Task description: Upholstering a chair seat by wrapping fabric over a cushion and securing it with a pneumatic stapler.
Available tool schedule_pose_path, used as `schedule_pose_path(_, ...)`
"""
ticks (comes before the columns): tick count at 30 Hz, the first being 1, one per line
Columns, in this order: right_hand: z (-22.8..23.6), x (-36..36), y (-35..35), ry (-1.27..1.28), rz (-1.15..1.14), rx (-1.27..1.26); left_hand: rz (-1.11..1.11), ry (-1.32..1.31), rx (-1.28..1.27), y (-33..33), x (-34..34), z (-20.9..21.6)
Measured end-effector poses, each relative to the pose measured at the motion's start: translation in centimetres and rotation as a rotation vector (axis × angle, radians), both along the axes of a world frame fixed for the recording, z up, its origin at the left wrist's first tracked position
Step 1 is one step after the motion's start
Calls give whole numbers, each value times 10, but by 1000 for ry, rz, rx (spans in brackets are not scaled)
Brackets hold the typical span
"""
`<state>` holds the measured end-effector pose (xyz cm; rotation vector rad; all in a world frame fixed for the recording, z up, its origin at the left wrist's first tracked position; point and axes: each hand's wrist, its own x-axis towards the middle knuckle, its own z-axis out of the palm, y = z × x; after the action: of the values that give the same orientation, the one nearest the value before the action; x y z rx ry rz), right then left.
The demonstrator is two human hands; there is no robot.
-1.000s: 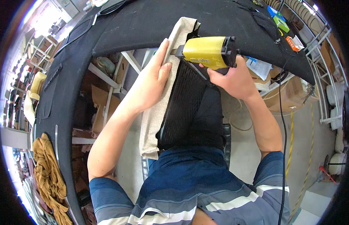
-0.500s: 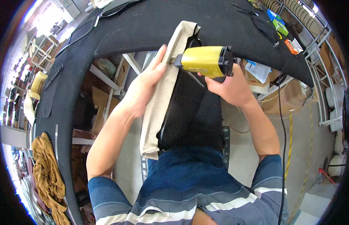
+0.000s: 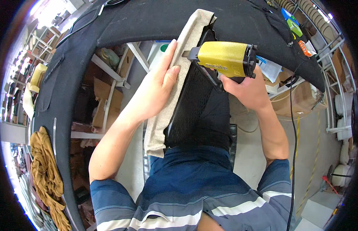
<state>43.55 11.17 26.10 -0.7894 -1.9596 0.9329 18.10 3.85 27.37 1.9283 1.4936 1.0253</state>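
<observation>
A long black panel point(image 3: 185, 109) lies tilted across my lap, its far end reaching over the table edge. Beige woven fabric point(image 3: 168, 104) wraps its left edge, with ragged ends turned in. My left hand point(image 3: 156, 86) grips that edge from the left, thumb on the fabric and one finger stretched along it; the other fingers are mostly hidden. In my right hand point(image 3: 246, 90) is a yellow and black staple gun point(image 3: 221, 57), held by its handle. Its nose points left and meets the fabric just beyond my left thumb. The staple gun's body covers part of the panel.
A black padded table point(image 3: 148, 23) curves around ahead and to the left. On it lie brown cloth point(image 3: 46, 169) at left and small boxes point(image 3: 293, 27) at far right. A black cable point(image 3: 293, 154) hangs at right. Boxes and shelving stand below and beside the table.
The fabric-wrapped panel has shifted away from me and slightly right. The staple gun and my right hand have moved right and a little farther off. My left thumb now presses on the fabric.
</observation>
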Motion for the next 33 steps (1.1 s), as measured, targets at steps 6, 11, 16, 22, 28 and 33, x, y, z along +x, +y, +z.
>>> schedule_pose_path(6, 2, -5, -2, 18, 18, -26, 7, -52, -20, -1, -1, -3)
schedule_pose_path(11, -5, -6, 1, 64, 30, -48, -2, 12, 25, 1, 0, -2)
schedule_pose_path(16, -2, -11, 2, 42, 39, 47, 1, 7, 18, 0, -2, -2)
schedule_pose_path(22, -12, -8, -3, 27, 21, 165, -16, -17, 26, 1, -1, -3)
schedule_pose_path(28, -15, -12, -4, 149, 20, 204, -78, -553, -251, -10, -7, -11)
schedule_pose_path(33, -18, -5, -5, -1, 0, 37, -82, -258, -80, -16, -8, -9)
